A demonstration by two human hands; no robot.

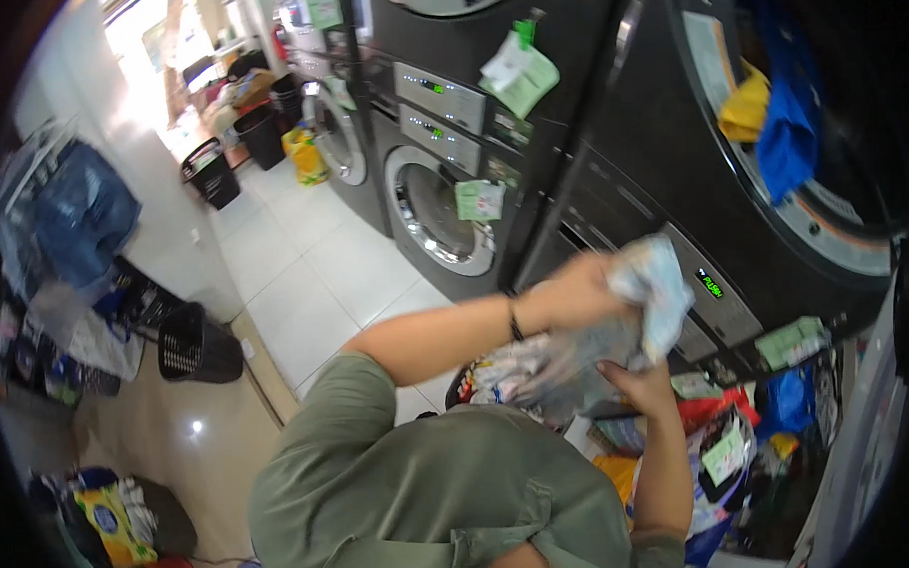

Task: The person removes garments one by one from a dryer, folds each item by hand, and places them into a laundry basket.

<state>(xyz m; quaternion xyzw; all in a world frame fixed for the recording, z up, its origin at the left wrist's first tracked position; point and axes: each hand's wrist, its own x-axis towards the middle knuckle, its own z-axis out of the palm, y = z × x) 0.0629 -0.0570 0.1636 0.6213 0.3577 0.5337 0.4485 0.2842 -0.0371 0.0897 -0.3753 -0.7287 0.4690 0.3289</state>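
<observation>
Pale blue-white cloth (654,291), one piece, aloft in the left hand (579,290), above a mixed heap (501,376)

The left fingers seem to pinch the cloth, though blurred; the right hand (646,388) is just nearer, thumb apart, and I cannot tell whether its fingers grip anything; by the look of it, work is partway: one piece is lifted, while the heap, too jumbled to count, lies untouched; near right, more bagged laundry (707,503) sits uncounted; far right, one yellow cloth (743,104) and one blue cloth (788,130) hang at a round machine opening; three green-lit displays (712,283) show, and on the left at least three black baskets (200,360), one near, two far
</observation>
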